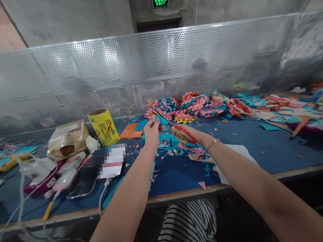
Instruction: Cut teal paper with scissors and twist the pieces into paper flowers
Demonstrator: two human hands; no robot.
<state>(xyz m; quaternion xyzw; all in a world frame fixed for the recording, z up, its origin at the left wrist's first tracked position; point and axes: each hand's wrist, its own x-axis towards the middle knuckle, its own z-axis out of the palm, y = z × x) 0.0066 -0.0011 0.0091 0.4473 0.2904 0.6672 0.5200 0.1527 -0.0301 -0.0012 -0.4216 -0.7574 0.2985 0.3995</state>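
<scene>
Above the middle of the blue table, my left hand is closed on a piece of blue paper. My right hand grips a pair of scissors with red-orange handles; the blades point up and left, at the blue paper. Whether the blades are apart or together I cannot tell. Below both hands lie blue and pink paper scraps. Just behind them is a heap of layered paper flowers in pink, blue, orange and yellow. Orange paper sheets lie left of my left hand.
Left of my arms stand a yellow printed tube, a brown paper bag and a phone with a white cable. A perforated metal screen borders the table's back. White paper lies beneath my right forearm.
</scene>
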